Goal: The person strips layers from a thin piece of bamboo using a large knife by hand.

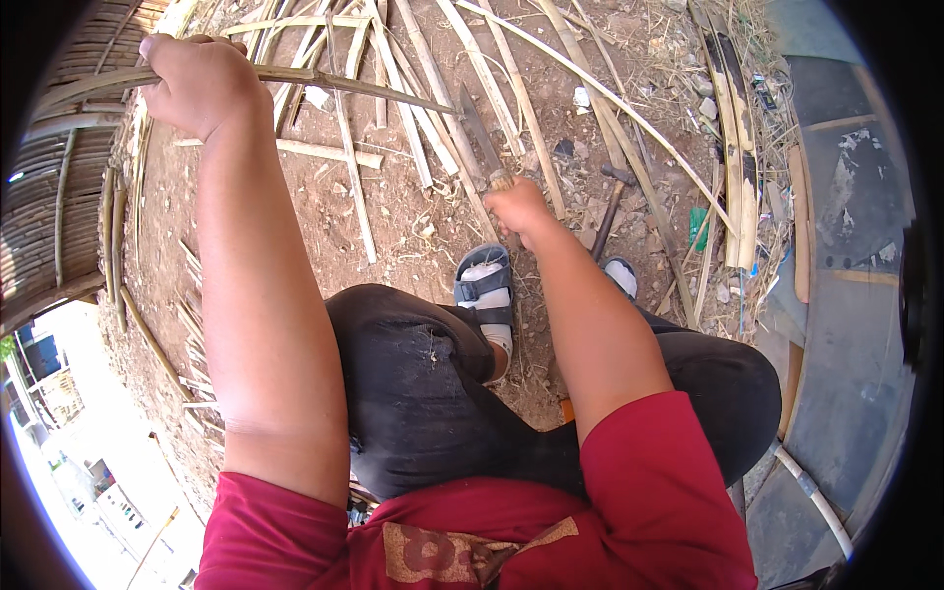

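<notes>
My left hand (208,88) is closed around a long bamboo strip (344,85), raised at the upper left. The strip runs rightward and thins to an end close to the blade of a knife (480,130); I cannot tell if they touch. My right hand (518,208) grips the knife by its light wooden handle, low over the ground in front of my sandalled foot (484,283). The blade points up and away from me. Beside the right hand lies a hammer (612,205) with a dark head and wooden handle, its lower end hidden by my forearm.
Several split bamboo strips (580,74) lie across the dirt ground (305,211) ahead. Thicker bamboo pieces (737,147) lie at the right, near a dark sheet panel (851,197). A woven bamboo wall (54,197) stands at the left. Short offcuts (195,315) lie beside my left arm.
</notes>
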### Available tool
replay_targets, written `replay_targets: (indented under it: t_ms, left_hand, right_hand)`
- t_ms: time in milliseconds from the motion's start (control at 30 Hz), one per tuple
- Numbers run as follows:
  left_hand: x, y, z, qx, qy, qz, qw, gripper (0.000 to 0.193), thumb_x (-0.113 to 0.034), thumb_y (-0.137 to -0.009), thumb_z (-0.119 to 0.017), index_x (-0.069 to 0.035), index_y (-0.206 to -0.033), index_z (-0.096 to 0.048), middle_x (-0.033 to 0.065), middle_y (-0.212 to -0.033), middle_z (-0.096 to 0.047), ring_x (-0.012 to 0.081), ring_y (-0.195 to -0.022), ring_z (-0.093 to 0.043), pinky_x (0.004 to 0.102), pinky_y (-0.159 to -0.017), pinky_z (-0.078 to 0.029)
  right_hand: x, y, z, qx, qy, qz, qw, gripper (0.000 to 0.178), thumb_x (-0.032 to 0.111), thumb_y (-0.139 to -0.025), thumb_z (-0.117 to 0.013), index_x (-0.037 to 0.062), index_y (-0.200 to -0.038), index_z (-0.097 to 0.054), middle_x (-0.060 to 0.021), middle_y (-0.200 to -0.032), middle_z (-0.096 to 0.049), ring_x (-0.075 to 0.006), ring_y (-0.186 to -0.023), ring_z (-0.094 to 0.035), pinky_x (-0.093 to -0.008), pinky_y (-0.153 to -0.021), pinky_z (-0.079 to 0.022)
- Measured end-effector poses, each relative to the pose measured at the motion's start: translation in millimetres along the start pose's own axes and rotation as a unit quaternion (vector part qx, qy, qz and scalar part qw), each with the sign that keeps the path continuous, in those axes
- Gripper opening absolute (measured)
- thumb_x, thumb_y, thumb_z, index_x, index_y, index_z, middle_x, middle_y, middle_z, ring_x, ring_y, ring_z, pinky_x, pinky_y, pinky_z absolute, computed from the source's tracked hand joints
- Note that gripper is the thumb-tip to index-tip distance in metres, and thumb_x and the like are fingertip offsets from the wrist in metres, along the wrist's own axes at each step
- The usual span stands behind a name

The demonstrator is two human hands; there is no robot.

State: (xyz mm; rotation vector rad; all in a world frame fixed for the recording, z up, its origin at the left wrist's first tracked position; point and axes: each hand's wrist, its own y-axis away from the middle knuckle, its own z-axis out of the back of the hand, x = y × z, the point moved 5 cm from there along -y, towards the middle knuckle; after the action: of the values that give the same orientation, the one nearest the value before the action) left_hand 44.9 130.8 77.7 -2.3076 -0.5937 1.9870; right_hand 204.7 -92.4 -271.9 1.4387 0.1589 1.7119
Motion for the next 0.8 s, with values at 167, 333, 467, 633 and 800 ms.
replay_targets:
  t_ms: [167,333,467,633,800]
  left_hand:
    - [-0.8,3.0,0.4,-0.025,-0.014,-0.008,1.000,0.064,-0.036,-0.107,-0.041,0.013,-0.143,-0.019,0.0131,-0.069,-0.059,0.0243,-0.076,-0.058,0.0401,-0.093,-0.049]
    - [-1.7,3.5,-0.2,-0.046,0.006,-0.005,0.999,0.063,-0.039,-0.106,-0.048,0.013,-0.138,-0.033,0.0166,-0.087,-0.062,0.0216,-0.068,-0.058,0.0375,-0.072,-0.052]
    - [-5.1,13.6,-0.1,-0.088,-0.013,0.022,0.996,0.058,-0.036,-0.106,-0.048,0.010,-0.138,-0.035,0.0127,-0.080,-0.060,0.0195,-0.063,-0.053,0.0356,-0.067,-0.050]
    - [2.9,-0.6,6.3,-0.057,0.015,-0.008,0.998,0.062,-0.036,-0.106,-0.049,0.011,-0.141,-0.031,0.0133,-0.080,-0.061,0.0194,-0.062,-0.054,0.0342,-0.061,-0.050]
    - [3.9,-2.5,5.1,-0.065,0.016,-0.015,0.998,0.061,-0.038,-0.105,-0.049,0.010,-0.138,-0.033,0.0139,-0.083,-0.061,0.0199,-0.064,-0.056,0.0353,-0.062,-0.049]
  right_hand:
    - [128.8,52.2,38.9,-0.133,-0.076,0.179,0.972,0.039,0.016,-0.083,-0.068,-0.0005,-0.117,-0.065,-0.0206,-0.089,-0.074,-0.0380,-0.084,-0.073,-0.0450,-0.076,-0.056]
    - [94.3,51.0,14.5,-0.122,0.024,0.227,0.966,0.039,0.017,-0.086,-0.070,0.0018,-0.120,-0.061,-0.0226,-0.097,-0.074,-0.0405,-0.093,-0.073,-0.0483,-0.083,-0.057]
    - [-23.3,23.9,-10.0,-0.036,0.223,-0.057,0.972,0.046,0.017,-0.084,-0.070,0.0011,-0.126,-0.061,-0.0256,-0.118,-0.071,-0.0405,-0.116,-0.067,-0.0475,-0.099,-0.054]
    - [3.0,21.1,11.9,-0.071,0.130,-0.005,0.989,0.042,0.020,-0.084,-0.070,0.0003,-0.121,-0.065,-0.0264,-0.112,-0.072,-0.0420,-0.110,-0.069,-0.0482,-0.096,-0.054]
    - [85.2,50.5,26.2,-0.155,-0.021,0.132,0.979,0.043,0.020,-0.086,-0.070,0.0008,-0.123,-0.062,-0.0265,-0.100,-0.073,-0.0431,-0.096,-0.072,-0.0497,-0.082,-0.057]
